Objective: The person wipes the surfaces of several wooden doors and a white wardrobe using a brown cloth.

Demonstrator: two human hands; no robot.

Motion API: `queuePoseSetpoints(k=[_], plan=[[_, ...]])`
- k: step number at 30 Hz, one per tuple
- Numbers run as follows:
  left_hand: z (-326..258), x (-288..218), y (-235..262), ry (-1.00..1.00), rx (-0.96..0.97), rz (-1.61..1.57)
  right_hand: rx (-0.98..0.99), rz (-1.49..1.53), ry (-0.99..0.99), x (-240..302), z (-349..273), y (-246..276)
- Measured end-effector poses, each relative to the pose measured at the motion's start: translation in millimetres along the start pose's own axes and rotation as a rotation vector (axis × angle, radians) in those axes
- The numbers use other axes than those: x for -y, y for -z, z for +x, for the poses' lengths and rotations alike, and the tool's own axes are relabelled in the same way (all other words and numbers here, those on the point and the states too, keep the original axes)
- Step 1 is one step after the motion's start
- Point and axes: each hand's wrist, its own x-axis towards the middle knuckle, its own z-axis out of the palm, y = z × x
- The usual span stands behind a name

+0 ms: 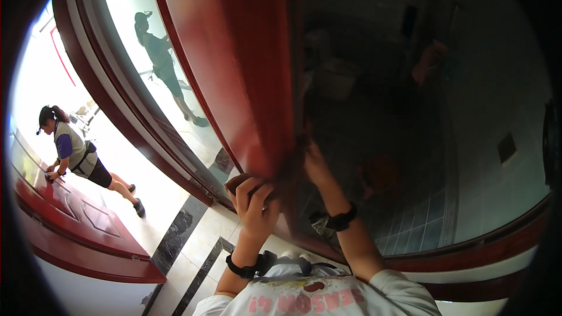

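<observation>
A glossy red door (257,70) stands upright in front of me, its edge toward me. My left hand (256,206) is on its left face, fingers curled around a dark brown rounded thing (236,183) low on the door; I cannot tell whether this is a knob or a cloth. On the door's other side, my right hand (314,161) reaches up to the shadowed edge. Its fingertips fade into the dark, so what they touch is hidden. Both wrists wear black bands.
A dark tiled room (410,222) lies to the right. At the left, another person (79,149) bends over a second red door (88,210). Between us are a glass panel (170,52) with a person's reflection and a pale floor with black marble strips (178,228).
</observation>
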Motion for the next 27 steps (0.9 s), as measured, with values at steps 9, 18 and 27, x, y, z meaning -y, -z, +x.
queuePoseSetpoints(k=[9, 18, 27], plan=[[-7, -7, -20, -0.320, 0.087, -0.009, 0.048, -0.854, 0.339, 20, -3, 7], [-2, -11, -31, -0.298, 0.064, -0.148, -0.128, -0.868, 0.335, 43, -24, 6], [-10, -42, -47, -0.235, 0.064, -0.170, -0.176, -0.993, 0.572, 63, -49, 34]])
